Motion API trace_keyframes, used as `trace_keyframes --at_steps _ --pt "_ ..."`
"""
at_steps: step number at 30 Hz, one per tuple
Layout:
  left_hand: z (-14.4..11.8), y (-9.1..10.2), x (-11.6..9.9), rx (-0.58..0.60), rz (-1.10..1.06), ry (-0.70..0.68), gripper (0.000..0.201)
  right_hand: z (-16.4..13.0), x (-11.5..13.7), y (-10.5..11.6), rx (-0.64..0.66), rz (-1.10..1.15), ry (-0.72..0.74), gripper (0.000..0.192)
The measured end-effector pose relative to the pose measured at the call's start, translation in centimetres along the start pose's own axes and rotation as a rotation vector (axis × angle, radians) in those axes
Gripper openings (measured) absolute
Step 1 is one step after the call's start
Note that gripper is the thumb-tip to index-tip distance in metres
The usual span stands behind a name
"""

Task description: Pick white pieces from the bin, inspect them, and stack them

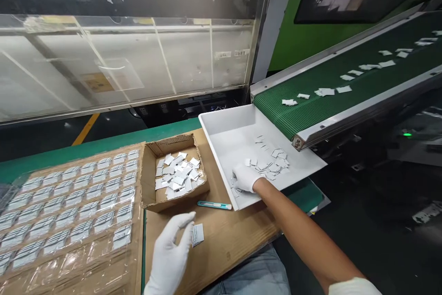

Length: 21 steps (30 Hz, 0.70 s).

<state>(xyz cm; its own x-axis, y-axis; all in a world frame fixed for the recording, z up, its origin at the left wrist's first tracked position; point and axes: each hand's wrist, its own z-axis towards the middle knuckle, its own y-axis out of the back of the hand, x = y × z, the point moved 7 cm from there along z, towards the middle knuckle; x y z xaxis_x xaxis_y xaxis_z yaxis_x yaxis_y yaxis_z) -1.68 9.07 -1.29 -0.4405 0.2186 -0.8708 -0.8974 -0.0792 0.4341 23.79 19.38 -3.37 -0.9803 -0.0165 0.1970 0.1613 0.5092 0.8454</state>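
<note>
My right hand (246, 178), in a white glove, reaches into the white tray (229, 136). Its fingers are bent together at small flat white pieces (235, 191) by the tray's near left wall; the fingertips are partly hidden. More loose pieces (276, 164) lie to the right of it. My left hand (174, 249), also gloved, hovers over the cardboard sheet (221, 253) with thumb and index finger curved and a gap between them. Just right of its thumb is a small stack of white pieces (198, 234); whether they touch I cannot tell.
A cardboard box (174, 203) of loose white pieces stands behind my left hand. A teal cutter (214, 205) lies between box and tray. At left, a clear plastic blister tray (79, 251) holds rows of stacked pieces. A green conveyor belt (311, 111) carrying pieces ends above the tray.
</note>
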Motion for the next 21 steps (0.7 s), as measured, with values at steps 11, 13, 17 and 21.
trace_keyframes --at_steps 11,13,17,21 --pt "-2.6 -2.7 0.2 0.085 -0.059 0.072 0.016 0.2 1.0 0.3 -0.036 -0.04 0.102 0.024" --pt "-2.8 -2.9 0.2 0.088 -0.052 0.073 0.017 0.3 1.0 0.3 -0.026 -0.028 0.098 0.022" --pt "-3.2 -2.9 0.3 0.085 -0.074 0.069 0.017 0.6 0.8 0.9 -0.038 0.038 0.083 0.019" --pt "-3.2 -2.7 0.5 0.078 -0.104 0.092 0.017 -0.6 0.1 2.8 -0.135 0.186 0.061 0.011"
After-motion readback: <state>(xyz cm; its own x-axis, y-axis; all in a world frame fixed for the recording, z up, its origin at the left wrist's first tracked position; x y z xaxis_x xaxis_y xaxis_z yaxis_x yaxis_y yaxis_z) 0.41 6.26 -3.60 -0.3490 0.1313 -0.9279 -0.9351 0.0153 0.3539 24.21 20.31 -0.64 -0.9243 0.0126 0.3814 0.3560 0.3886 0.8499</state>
